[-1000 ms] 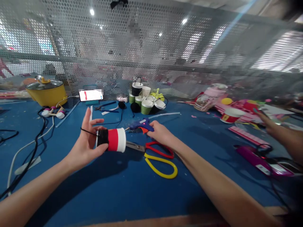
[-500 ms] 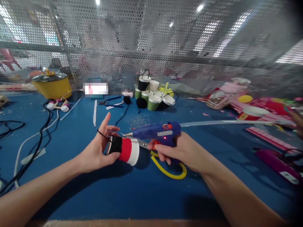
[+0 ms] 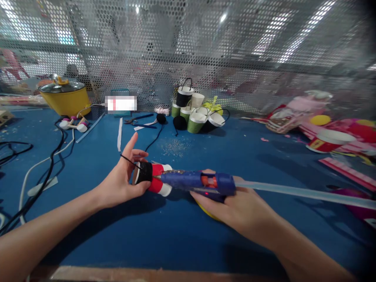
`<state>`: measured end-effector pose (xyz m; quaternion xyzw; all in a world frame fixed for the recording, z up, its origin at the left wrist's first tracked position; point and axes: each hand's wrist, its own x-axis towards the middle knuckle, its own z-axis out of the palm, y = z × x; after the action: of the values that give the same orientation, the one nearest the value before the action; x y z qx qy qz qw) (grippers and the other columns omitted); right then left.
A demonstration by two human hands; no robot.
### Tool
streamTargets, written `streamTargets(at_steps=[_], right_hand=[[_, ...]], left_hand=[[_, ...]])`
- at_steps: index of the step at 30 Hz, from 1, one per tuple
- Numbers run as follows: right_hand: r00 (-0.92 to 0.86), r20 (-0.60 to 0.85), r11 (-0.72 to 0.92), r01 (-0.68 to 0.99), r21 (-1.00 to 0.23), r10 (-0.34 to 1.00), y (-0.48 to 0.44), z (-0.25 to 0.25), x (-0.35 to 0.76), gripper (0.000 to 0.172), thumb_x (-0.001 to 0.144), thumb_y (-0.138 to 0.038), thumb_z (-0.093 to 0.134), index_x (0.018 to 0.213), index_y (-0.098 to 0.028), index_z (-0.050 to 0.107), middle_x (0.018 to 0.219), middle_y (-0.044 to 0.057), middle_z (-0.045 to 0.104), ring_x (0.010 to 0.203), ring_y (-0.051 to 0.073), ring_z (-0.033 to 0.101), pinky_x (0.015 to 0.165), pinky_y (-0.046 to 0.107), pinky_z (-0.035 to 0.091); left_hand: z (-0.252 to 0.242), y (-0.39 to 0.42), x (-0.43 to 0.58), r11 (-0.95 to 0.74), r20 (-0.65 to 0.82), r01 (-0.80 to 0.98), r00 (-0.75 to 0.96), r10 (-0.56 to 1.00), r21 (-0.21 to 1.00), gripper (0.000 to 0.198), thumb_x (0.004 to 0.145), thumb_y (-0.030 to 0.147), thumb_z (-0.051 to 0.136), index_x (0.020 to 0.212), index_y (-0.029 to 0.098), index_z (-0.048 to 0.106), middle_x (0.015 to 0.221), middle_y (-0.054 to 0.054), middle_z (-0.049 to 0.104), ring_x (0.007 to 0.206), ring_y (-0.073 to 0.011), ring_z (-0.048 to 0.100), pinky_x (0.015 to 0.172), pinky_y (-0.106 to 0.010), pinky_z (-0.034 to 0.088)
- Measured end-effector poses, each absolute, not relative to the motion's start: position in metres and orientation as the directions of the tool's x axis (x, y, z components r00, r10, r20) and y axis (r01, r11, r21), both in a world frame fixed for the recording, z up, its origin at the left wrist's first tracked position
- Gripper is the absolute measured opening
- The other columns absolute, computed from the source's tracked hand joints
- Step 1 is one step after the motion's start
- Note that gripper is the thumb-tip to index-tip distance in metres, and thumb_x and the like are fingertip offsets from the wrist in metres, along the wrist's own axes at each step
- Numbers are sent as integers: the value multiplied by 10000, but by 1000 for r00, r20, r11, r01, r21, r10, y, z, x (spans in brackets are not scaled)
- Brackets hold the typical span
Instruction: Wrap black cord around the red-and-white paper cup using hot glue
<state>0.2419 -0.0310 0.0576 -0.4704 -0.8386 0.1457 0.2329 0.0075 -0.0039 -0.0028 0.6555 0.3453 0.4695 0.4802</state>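
Observation:
My left hand (image 3: 123, 180) grips a paper cup (image 3: 151, 179) banded black, red and white, held on its side above the blue table (image 3: 182, 239). A thin black cord (image 3: 129, 161) runs over my fingers to the cup's black end. My right hand (image 3: 235, 207) is wrapped round a blue glue gun (image 3: 199, 181) with an orange trigger and a lit red light. Its metal nozzle touches the cup at the edge of the black band. A clear glue stick (image 3: 308, 192) juts from the gun's back to the right.
Decorated cups (image 3: 195, 115) cluster by the mesh wall at the back. A yellow pot (image 3: 64, 98) stands at the back left, with cables (image 3: 44, 168) trailing beside it. Pink craft pieces and a red-and-white cup (image 3: 329, 140) lie at the right. A yellow scissor handle (image 3: 205, 211) peeks from under my right hand.
My right hand picked the glue gun up off the table, swung it round and lowered its nozzle onto the cup. The left hand kept the cup nearly still.

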Motion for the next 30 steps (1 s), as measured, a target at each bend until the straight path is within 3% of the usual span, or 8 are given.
streamTargets(at_steps=[4, 11, 18, 30], right_hand=[[-416, 134, 420, 736, -532, 899, -33, 60, 242, 131, 769, -228, 476, 666, -228, 556, 591, 14, 569, 521, 165, 521, 500, 297, 445], [-379, 88, 360, 746, -561, 921, -35, 57, 245, 141, 797, -280, 482, 673, -218, 510, 586, -10, 527, 518, 148, 473, 502, 303, 416], [-410, 97, 396, 751, -529, 907, -39, 57, 245, 105, 810, -277, 486, 776, -212, 561, 651, 2, 596, 550, 151, 513, 522, 298, 429], [-399, 160, 422, 753, -505, 903, -33, 61, 243, 170, 799, -231, 484, 631, -227, 453, 599, -14, 541, 525, 134, 488, 486, 269, 393]], left_hand=[[-4, -4, 7, -344, 317, 27, 327, 890, 939, 1018, 671, 112, 637, 1421, 347, -11, 1166, -67, 416, 1016, -207, 470, 920, -414, 377], [-2, -6, 9, -382, 343, 52, 339, 876, 923, 988, 672, 100, 624, 1418, 350, 26, 1173, -67, 410, 1004, -203, 465, 897, -388, 391], [-3, -6, 8, -376, 333, 70, 337, 881, 924, 992, 669, 87, 626, 1418, 344, 28, 1176, -70, 408, 1012, -205, 461, 892, -378, 390], [-5, -8, 6, -479, 403, 88, 422, 812, 873, 982, 689, 72, 605, 1412, 395, 24, 1215, -64, 388, 1036, -214, 479, 878, -376, 418]])
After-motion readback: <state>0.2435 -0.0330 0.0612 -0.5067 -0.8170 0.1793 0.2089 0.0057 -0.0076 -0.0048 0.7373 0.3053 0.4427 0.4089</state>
